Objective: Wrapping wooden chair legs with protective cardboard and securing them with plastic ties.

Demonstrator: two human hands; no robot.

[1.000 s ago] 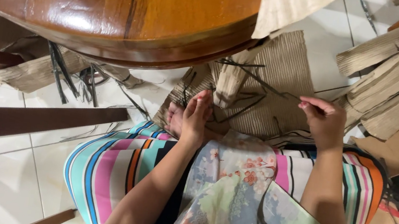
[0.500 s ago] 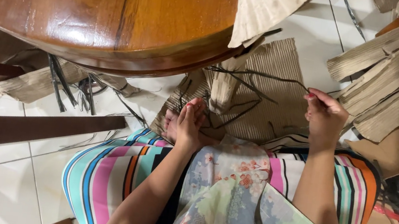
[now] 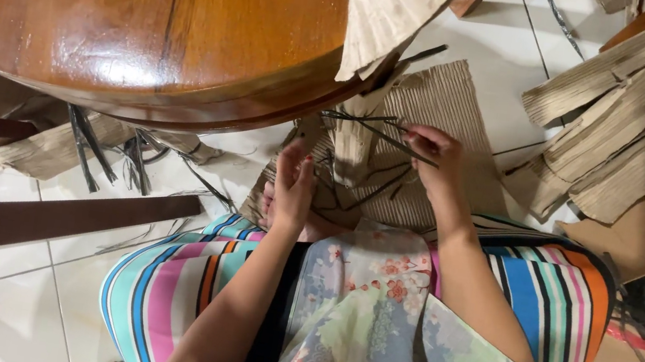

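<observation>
Below the round wooden desk (image 3: 136, 12), thin black strips (image 3: 383, 135) are pinched in the closed grip of the right hand (image 3: 432, 150) above corrugated cardboard (image 3: 442, 105) on the floor. Nothing is held by the left hand (image 3: 292, 185), laid open-fingered beside scattered strips.

White glossy tile floor (image 3: 11, 305) with grey grout lines is seen throughout. Upper left is taken up by a round polished wooden table (image 3: 136, 12), ceiling light reflected on its top. Dark wooden chair rails (image 3: 40, 217) are seen at left.
</observation>
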